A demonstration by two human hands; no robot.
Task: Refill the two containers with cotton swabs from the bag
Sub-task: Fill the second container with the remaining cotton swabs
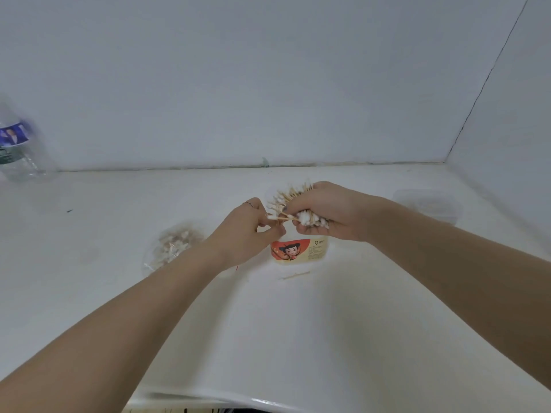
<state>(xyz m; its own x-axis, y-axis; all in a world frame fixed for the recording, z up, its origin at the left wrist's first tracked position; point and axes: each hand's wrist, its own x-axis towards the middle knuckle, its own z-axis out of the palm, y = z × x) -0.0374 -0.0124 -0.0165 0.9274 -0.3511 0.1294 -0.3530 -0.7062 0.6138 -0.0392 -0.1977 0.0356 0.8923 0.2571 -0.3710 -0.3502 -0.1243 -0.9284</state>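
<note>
Gripped loosely in the right hand [325, 213], the fanned swab bundle [293, 198] could be spilled as strays are pinched by the left hand [247, 231].

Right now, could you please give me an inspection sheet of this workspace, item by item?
Surface: white table, bare in the foreground.
Job's things: labelled container stands beneath the hands; clear bag of swabs lies left of it; a second clear container sits far right, blurred.
Clutter: one loose swab lies in front of the labelled container; water bottle at far left.
Hands: right hand grips a bundle of swabs; left hand pinches a few swabs sticking out of it.
Cables: nothing seen.
Surroundings: plain white walls meeting in a corner at right.
</note>
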